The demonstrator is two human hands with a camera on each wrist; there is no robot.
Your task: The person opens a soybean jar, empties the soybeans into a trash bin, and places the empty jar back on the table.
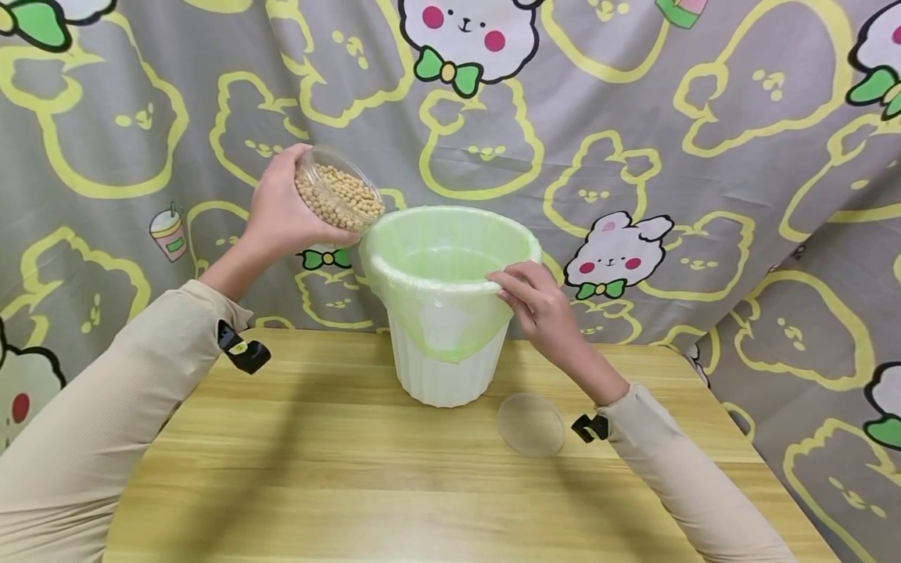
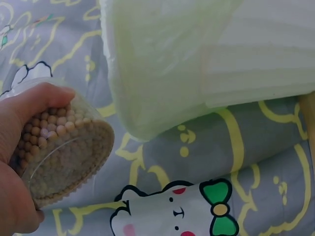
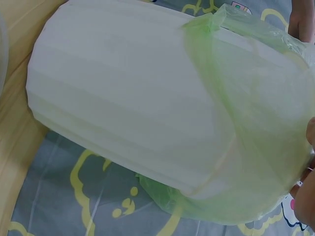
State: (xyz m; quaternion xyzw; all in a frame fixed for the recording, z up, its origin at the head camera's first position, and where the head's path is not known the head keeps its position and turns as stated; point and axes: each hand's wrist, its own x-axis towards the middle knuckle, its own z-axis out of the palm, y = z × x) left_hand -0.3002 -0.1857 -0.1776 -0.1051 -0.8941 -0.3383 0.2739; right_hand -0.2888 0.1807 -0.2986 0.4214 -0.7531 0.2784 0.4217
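My left hand (image 1: pixel 285 207) grips a clear plastic jar (image 1: pixel 338 191) of round tan beans, probably soybeans. The jar leans toward the bin, its mouth close to the left side of the rim, and the beans are still inside it. A white ribbed trash bin (image 1: pixel 446 375) stands upright on the table, lined with a thin green bag (image 1: pixel 457 320) folded over its rim. On the rim's right front, my right hand (image 1: pixel 538 301) pinches the bag-covered edge. In the left wrist view the jar's base (image 2: pixel 69 162) faces the camera, thumb and fingers wrapped around its side.
A round translucent lid (image 1: pixel 531 424) lies flat on the wooden table (image 1: pixel 366 493), right of the bin's base. Behind the table hangs a grey curtain (image 1: pixel 486 188) with yellow outlines and cartoon rabbits. Black camera mounts (image 1: pixel 242 348) sit at both wrists.
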